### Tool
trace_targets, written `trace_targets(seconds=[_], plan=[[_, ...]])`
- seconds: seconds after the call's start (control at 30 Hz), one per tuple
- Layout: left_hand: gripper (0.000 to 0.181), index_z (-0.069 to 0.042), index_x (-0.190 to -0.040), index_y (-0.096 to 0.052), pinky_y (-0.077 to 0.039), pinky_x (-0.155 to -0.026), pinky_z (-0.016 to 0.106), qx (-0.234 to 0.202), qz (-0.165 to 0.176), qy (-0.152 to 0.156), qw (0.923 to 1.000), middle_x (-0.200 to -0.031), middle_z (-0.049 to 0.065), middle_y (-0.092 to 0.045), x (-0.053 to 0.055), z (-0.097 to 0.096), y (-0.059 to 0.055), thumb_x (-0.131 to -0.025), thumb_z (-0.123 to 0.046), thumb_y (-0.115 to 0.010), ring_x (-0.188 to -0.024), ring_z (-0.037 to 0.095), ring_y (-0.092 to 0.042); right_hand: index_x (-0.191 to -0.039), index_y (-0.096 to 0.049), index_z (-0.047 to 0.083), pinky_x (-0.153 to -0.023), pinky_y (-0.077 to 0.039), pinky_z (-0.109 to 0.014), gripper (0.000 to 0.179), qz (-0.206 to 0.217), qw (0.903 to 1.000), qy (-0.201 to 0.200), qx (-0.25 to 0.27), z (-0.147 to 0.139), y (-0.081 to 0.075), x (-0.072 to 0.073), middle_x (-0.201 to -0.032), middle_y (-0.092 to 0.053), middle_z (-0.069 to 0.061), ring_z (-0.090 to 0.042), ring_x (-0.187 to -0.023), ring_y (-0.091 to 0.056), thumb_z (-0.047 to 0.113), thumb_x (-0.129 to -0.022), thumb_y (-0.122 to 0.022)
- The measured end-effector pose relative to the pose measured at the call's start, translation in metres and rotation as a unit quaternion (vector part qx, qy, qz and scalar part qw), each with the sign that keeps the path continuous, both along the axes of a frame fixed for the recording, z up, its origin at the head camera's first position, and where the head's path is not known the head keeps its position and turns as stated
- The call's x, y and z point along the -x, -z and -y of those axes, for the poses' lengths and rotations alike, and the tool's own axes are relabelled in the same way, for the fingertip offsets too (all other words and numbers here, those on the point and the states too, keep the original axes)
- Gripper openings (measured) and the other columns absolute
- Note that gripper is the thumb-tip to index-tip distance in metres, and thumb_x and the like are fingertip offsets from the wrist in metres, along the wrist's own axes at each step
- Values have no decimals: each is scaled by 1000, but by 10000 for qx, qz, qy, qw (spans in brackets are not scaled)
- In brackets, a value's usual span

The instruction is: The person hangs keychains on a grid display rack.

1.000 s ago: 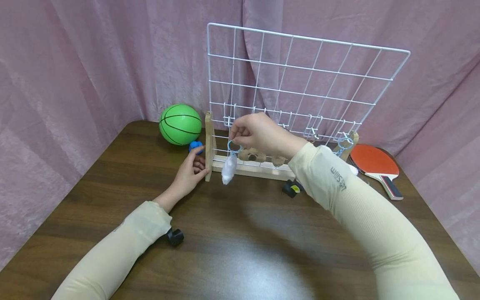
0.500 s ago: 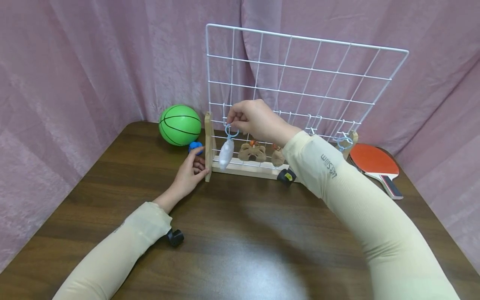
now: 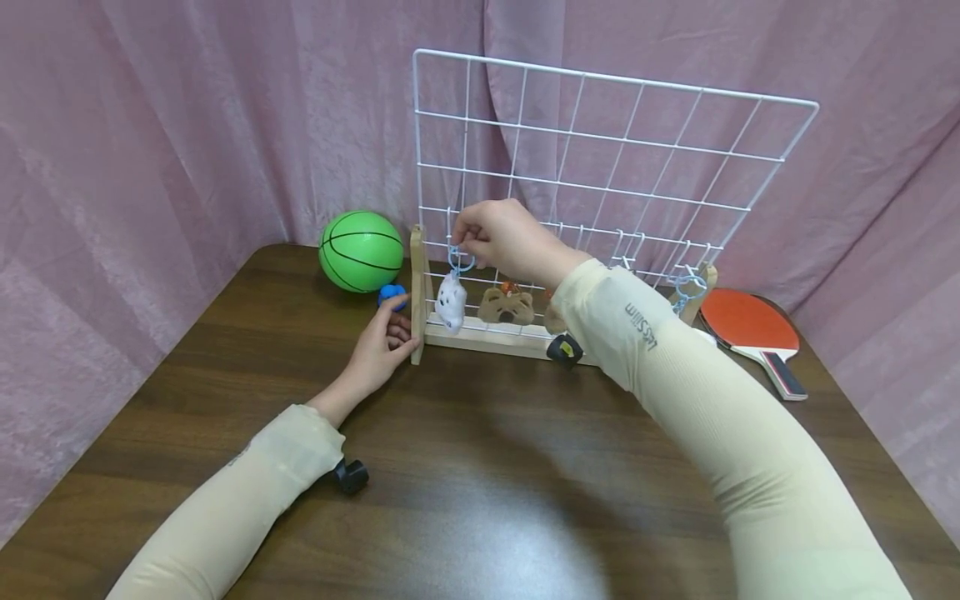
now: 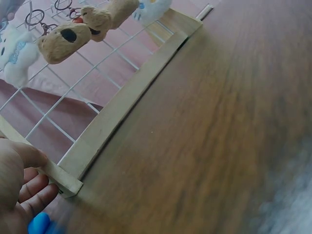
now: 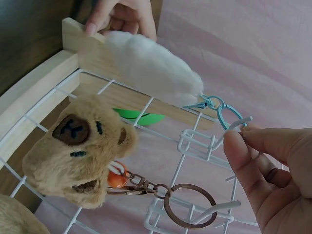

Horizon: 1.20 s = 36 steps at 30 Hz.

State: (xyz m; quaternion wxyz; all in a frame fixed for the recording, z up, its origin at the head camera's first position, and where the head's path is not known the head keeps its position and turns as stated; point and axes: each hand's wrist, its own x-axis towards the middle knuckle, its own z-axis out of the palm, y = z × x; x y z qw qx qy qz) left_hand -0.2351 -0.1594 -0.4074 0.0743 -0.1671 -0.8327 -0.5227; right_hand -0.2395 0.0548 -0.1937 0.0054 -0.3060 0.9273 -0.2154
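My right hand pinches the light-blue ring of a white plush keychain at the rack's left end. In the right wrist view that ring overlaps the tip of a white hook; whether it is fully over the hook I cannot tell. The plush dangles freely below, its face toward the head camera. My left hand grips the wooden side post of the wire rack, thumb in front, fingers behind. Right of the white plush, a brown bear keychain hangs from its own hook by a bronze ring.
A green ball and a small blue object lie left of the rack. At the right is a red table tennis paddle. More plush keychains hang along the rack, partly behind my right arm. Pink curtains surround the wooden table.
My right hand has risen and moved slightly left, bringing the white keychain's ring up to the left hook. The plush has turned to show its face. My left hand stays on the post.
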Motion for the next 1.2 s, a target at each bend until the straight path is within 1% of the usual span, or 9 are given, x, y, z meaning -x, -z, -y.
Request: trace_targets(seconds=[0.23,0.33,0.47,0.6,0.83,1.07,1.2], plan=[[69,-8,-146,-32,-49,-73,17,-38,-50,24,10000,-106,20,-55,0,-1,-1,-87,4,-65,-90,28,-58,-101,-67,3,-72,-53,-26,16,-195,9996,3,-188,2,1,2,-93,-70,-10,-17,-74,-64,3,-95,-53],[70,-9,-146,-32,-49,-73,17,-54,-17,28,10000,-107,20,-55,0,-1,-1,-87,4,-66,-91,28,-58,-101,-67,4,-74,-53,-27,18,-270,9992,-4,-288,2,2,2,-93,-70,-10,-18,-75,-64,2,-95,-51],[71,-9,-147,-30,-50,-75,21,-52,24,44,10000,-109,22,-54,-1,-2,-2,-87,2,-66,-93,30,-58,-100,-68,3,-79,-53,-28,20,-452,9981,-54,-415,3,3,3,-93,-70,-10,-19,-79,-64,0,-93,-49],[72,-7,-148,-28,-51,-75,25,1,-12,46,10000,-110,23,-54,-1,-1,-2,-87,2,-66,-94,32,-58,-99,-68,3,-82,-53,-29,21,-599,9971,-95,-462,3,4,4,-93,-69,-11,-20,-83,-63,-1,-92,-49],[69,-9,-146,-31,-50,-74,19,18,-22,47,10000,-107,21,-55,-1,-1,-2,-87,3,-65,-92,28,-58,-101,-68,4,-85,-51,-30,22,-683,9960,-100,-560,3,3,2,-100,-68,-10,-21,-92,-61,-2,-91,-49],[69,-8,-146,-31,-50,-73,18,37,-23,40,10000,-107,20,-55,-1,-2,-3,-87,2,-65,-91,27,-58,-103,-68,4,-86,-49,-30,24,-1018,9926,-165,-643,0,3,-1,-100,-67,-8,-20,-93,-58,-2,-91,-48],[68,-7,-146,-31,-50,-73,19,10,-56,56,10000,-107,21,-55,0,-1,-1,-88,2,-65,-91,29,-58,-105,-67,4,-86,-49,-29,23,-1095,9918,-150,-647,-1,2,-4,-101,-66,-8,-20,-94,-58,0,-92,-49]])
